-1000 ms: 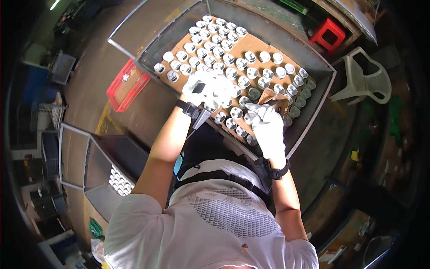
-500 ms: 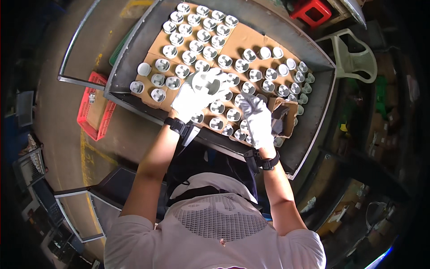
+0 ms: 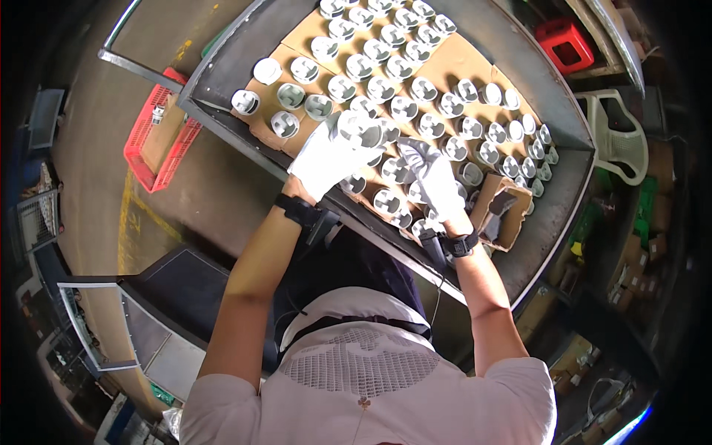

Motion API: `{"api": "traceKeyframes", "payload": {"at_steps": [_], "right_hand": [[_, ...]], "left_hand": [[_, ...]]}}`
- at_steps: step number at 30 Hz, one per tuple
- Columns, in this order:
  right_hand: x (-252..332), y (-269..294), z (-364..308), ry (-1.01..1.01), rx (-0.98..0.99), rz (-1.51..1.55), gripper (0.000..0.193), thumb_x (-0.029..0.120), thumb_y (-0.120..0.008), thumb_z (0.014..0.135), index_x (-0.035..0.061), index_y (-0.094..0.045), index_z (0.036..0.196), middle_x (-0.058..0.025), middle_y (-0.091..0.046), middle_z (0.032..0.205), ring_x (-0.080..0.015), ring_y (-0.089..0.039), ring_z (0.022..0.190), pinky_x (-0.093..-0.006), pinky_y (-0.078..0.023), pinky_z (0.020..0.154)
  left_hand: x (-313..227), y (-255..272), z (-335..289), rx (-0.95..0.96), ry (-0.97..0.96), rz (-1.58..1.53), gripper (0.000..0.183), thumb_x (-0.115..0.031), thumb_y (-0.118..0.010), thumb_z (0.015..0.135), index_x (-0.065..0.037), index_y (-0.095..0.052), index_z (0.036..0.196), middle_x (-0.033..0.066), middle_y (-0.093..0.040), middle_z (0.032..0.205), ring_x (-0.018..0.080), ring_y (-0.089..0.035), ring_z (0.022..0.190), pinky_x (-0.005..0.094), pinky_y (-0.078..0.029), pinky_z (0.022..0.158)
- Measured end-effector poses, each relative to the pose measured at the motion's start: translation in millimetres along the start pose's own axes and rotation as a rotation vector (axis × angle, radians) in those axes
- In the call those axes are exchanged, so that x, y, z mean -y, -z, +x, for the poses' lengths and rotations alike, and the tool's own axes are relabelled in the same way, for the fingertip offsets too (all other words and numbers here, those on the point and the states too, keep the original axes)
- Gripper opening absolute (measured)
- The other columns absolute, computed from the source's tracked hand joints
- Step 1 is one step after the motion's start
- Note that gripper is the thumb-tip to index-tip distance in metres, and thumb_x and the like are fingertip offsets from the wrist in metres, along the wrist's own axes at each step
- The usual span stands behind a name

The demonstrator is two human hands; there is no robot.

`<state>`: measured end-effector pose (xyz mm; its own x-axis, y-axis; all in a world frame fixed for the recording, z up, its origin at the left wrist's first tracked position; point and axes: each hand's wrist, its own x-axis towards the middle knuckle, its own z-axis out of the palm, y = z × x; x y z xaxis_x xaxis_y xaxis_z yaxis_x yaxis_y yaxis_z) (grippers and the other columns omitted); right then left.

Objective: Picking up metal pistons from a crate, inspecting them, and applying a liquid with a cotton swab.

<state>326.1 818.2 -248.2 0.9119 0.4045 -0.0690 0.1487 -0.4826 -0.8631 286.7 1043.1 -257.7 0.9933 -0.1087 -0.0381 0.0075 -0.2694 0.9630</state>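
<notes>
My left hand (image 3: 326,157), in a white glove, grips a silver metal piston (image 3: 359,129) over the near middle of the tray, its fingers curled around the side. My right hand (image 3: 434,178), also gloved, is just to the right of it, with its fingers drawn together and their tips greyish. Whatever may be in those fingers I cannot make out. Rows of similar pistons (image 3: 380,89) stand on brown cardboard (image 3: 454,63) beneath and beyond both hands. Several pistons lie partly hidden under the gloves.
A grey metal tray (image 3: 552,119) with raised walls surrounds the pistons. A small open cardboard box (image 3: 512,222) with dark contents sits right of my right hand. A red crate (image 3: 141,141) is on the floor at left; a red stool (image 3: 565,46) and pale plastic chair (image 3: 619,137) stand at right.
The view has shifted and turned, so the tray appears farther up and right. My left hand still holds the piston, and my right hand stays close beside it.
</notes>
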Motion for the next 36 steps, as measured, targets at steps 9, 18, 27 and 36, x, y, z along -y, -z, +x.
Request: {"api": "traceKeyframes", "payload": {"at_steps": [9,18,27,36], "right_hand": [[19,17,-3,0.036,0.129,-0.219,0.027,0.023,-0.061,0.099,0.0049,-0.069,0.118,-0.0149,-0.071,0.085,-0.0175,-0.065,0.065,-0.0329,-0.051,0.064],[67,-21,-45,0.137,0.204,-0.144,0.039,0.033,-0.054,0.099,0.0089,-0.066,0.127,-0.0092,-0.070,0.099,-0.0142,-0.061,0.070,-0.0301,-0.050,0.070],[81,-52,-66,-0.080,0.364,0.228,0.042,0.030,-0.060,0.099,0.0033,-0.061,0.132,-0.0002,-0.070,0.085,-0.0028,-0.053,0.055,-0.0185,-0.039,0.048],[25,38,-20,-0.237,0.117,0.360,0.020,0.014,-0.061,0.096,0.0001,-0.071,0.106,-0.0006,-0.068,0.075,-0.0057,-0.050,0.051,-0.0204,-0.037,0.045]], "left_hand": [[13,14,-40,-0.198,-0.603,1.524,0.046,-0.015,-0.061,0.087,-0.022,-0.053,0.132,0.0044,-0.046,0.145,0.0283,-0.046,0.128,0.0440,-0.046,0.106],[9,19,-95,-0.434,-0.584,1.099,0.041,-0.013,-0.066,0.089,-0.006,-0.058,0.128,0.0146,-0.059,0.129,0.0270,-0.056,0.120,0.0403,-0.048,0.099],[-56,-5,-132,-0.225,-0.090,-0.633,0.049,-0.012,-0.071,0.089,0.002,-0.051,0.131,0.0084,-0.063,0.121,0.0143,-0.059,0.108,0.0282,-0.051,0.089],[26,-29,-81,-0.325,-0.211,-0.243,0.043,-0.015,-0.040,0.105,0.001,-0.046,0.145,0.0140,-0.051,0.147,0.0201,-0.045,0.137,0.0324,-0.035,0.114]]}}
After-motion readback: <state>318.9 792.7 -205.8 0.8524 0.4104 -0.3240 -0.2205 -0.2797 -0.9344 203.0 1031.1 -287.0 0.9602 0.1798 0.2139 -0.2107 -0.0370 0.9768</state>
